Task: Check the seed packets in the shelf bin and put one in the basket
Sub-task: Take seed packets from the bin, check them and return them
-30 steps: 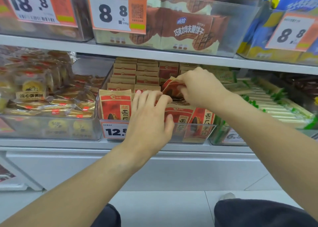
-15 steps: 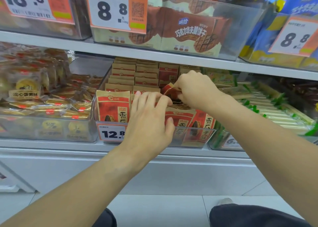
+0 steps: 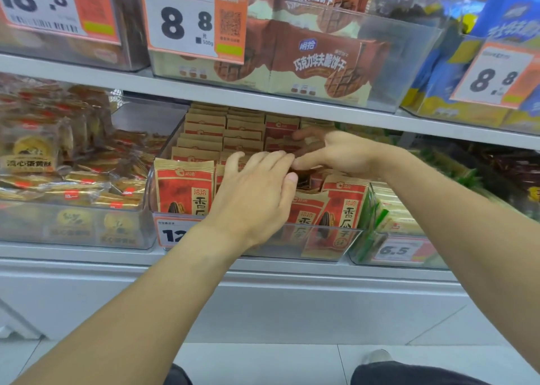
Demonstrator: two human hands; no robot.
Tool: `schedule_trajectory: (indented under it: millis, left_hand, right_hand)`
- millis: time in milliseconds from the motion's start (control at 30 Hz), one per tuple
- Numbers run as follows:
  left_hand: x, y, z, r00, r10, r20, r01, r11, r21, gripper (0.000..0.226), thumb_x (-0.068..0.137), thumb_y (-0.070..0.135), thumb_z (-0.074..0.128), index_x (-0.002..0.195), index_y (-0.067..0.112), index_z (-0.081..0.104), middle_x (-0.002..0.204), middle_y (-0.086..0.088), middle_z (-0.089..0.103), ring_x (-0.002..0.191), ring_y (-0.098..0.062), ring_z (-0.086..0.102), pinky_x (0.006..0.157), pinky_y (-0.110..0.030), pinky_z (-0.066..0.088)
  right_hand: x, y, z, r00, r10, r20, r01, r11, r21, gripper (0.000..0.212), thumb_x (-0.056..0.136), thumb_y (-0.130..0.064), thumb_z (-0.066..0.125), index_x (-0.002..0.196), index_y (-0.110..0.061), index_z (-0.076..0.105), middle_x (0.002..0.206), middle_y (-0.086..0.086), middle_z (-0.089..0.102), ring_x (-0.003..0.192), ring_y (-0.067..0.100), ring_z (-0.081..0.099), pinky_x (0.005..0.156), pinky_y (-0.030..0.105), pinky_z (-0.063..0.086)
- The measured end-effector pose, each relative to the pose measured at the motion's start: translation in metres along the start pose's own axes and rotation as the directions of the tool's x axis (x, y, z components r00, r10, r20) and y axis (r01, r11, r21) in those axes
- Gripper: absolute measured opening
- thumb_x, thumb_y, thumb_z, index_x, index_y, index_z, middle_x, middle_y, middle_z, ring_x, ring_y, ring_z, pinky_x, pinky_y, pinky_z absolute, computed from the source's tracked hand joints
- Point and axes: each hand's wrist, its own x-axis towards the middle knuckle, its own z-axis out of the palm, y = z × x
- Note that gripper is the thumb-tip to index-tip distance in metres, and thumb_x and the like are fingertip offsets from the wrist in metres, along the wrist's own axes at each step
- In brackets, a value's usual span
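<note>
head cam | faces forward and slightly down | close to shelf bin (image 3: pixel 257 240) | floor (image 3: pixel 263 361) at bottom edge

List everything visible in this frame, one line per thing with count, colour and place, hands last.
seed packets: many, red and tan, middle clear bin
clear bin: one, lower shelf, centre
pastry packs: many, gold and clear, left bin
wafer boxes: several, brown and cream, upper shelf
green packs: several, right bin
price tags: five, orange and white, bin fronts
left hand: open, over front packets
right hand: open, fingers spread, above packets further back
</note>
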Motion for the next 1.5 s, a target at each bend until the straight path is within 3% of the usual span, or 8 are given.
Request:
schedule_trajectory:
  millis: [100,333,600,667,767,967,1167,1500]
  left_hand:
    - [0.000,0.000,0.002,1.000,-0.003,-0.011,0.003,1.000,0.020,0.059,0.103,0.042,0.013,0.147,0.025,0.048,0.148,0.010,0.051,0.137,-0.011,0.042,0.116,-0.043,0.022]
    - [-0.003,-0.003,0.002,1.000,0.017,0.015,-0.018,0.997,0.075,0.064,0.102,0.048,0.008,0.151,0.026,0.043,0.152,0.011,0.046,0.142,-0.011,0.035,0.114,-0.041,0.021]
    - [-0.008,0.005,-0.004,0.984,0.087,-0.153,-0.091,0.996,-0.018,0.056,0.102,0.044,0.029,0.138,0.014,0.060,0.136,0.000,0.059,0.130,-0.015,0.045,0.117,-0.038,0.025]
    - [-0.009,0.011,-0.009,0.989,0.098,-0.112,-0.101,0.995,-0.024,0.053,0.102,0.044,0.031,0.134,0.015,0.063,0.131,0.002,0.063,0.127,-0.013,0.048,0.119,-0.036,0.021]
    - [-0.011,0.022,-0.009,0.997,0.058,0.045,-0.060,0.998,0.038,0.062,0.101,0.050,0.022,0.142,0.018,0.055,0.144,0.005,0.056,0.139,-0.012,0.040,0.125,-0.039,0.011]
    - [-0.001,0.032,-0.012,0.996,0.032,0.088,-0.046,0.986,0.161,0.071,0.100,0.055,0.012,0.139,0.017,0.057,0.146,0.002,0.055,0.144,-0.015,0.037,0.126,-0.047,0.005]
    - [0.021,0.036,-0.008,0.988,-0.033,0.154,-0.010,0.963,0.270,0.083,0.097,0.062,0.003,0.154,0.012,0.037,0.162,-0.004,0.035,0.153,-0.021,0.022,0.126,-0.046,0.008]
    - [0.049,0.041,-0.004,0.970,-0.107,0.217,0.045,0.961,0.273,0.076,0.100,0.065,0.019,0.153,0.013,0.037,0.162,-0.007,0.033,0.150,-0.026,0.028,0.119,-0.044,0.028]
  right_hand:
    - [0.010,0.004,0.000,0.993,0.103,-0.063,-0.088,0.976,0.201,0.032,0.097,-0.010,0.056,0.128,-0.010,0.065,0.109,0.004,0.075,0.106,0.018,0.069,0.106,0.041,0.050]
    - [0.034,-0.006,0.007,0.991,0.083,-0.106,-0.110,0.954,-0.280,0.052,0.098,0.004,0.053,0.147,-0.012,0.048,0.139,0.009,0.061,0.120,0.027,0.063,0.105,0.042,0.051]
    - [-0.007,0.011,0.002,0.974,-0.119,-0.192,0.090,0.984,-0.154,0.044,0.097,-0.001,0.055,0.140,-0.010,0.056,0.126,0.003,0.070,0.117,0.018,0.065,0.103,0.039,0.054]
    - [-0.021,0.018,0.003,0.918,-0.220,-0.330,0.153,0.964,-0.217,0.035,0.094,-0.015,0.068,0.129,-0.015,0.066,0.110,-0.005,0.076,0.102,0.009,0.070,0.093,0.032,0.057]
    - [-0.046,0.022,0.017,0.670,-0.331,-0.665,0.209,0.943,-0.258,0.013,0.088,-0.026,0.079,0.100,-0.022,0.078,0.081,-0.012,0.075,0.074,-0.003,0.069,0.070,0.005,0.050]
    - [-0.075,0.037,0.029,0.281,-0.428,-0.859,0.428,0.857,-0.286,0.010,0.088,-0.022,0.080,0.095,-0.016,0.076,0.077,-0.009,0.073,0.071,0.005,0.070,0.072,0.018,0.055]
    - [-0.100,0.048,0.015,0.159,-0.298,-0.941,0.521,0.835,-0.176,0.009,0.090,-0.020,0.078,0.096,-0.019,0.072,0.077,-0.009,0.070,0.067,0.002,0.066,0.069,0.015,0.050]
    - [-0.103,0.065,0.012,0.205,-0.255,-0.945,0.524,0.844,-0.114,0.011,0.089,-0.023,0.079,0.097,-0.015,0.074,0.080,-0.011,0.072,0.070,0.005,0.068,0.070,0.019,0.053]
